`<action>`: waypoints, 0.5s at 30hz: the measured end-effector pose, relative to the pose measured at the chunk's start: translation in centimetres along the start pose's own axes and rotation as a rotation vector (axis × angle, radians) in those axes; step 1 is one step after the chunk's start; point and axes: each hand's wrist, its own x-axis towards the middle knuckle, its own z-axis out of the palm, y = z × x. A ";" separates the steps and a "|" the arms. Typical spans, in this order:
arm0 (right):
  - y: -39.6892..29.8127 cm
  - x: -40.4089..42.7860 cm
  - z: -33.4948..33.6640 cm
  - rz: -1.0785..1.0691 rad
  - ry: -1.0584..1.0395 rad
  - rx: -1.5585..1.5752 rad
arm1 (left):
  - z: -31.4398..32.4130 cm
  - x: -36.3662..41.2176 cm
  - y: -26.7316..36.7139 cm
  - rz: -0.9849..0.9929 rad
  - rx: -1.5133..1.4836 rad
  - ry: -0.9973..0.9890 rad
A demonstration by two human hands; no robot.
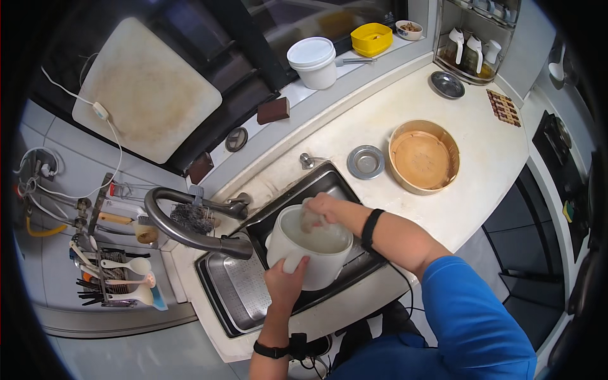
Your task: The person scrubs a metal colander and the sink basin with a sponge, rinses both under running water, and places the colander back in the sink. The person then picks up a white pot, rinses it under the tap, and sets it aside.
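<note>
Over the dark sink (351,187) stands a white pot (311,266) with a light inner wall, its opening tilted a little. My left hand (286,280) grips the pot's handle at the near left side. At the far right of the rim, my right hand (323,209) reaches into the mouth of the pot and holds a pale, translucent cloth or pad (311,218) against the inside; its exact kind cannot be told. The pot's bottom inside is mostly hidden. A curved metal faucet (190,237) rises left of the pot, above a perforated metal basin tray (237,285).
On the counter to the right are a round tan steamer basket (424,159), a metal sink strainer (365,162) and a dark metal dish (447,85). A lidded white bucket (312,66) and a yellow container (372,40) line the sill. Utensils (128,280) hang at left.
</note>
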 end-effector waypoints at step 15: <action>8.9 -9.2 -2.6 0.308 0.445 0.564 | 1.7 9.0 9.9 0.348 0.677 -0.443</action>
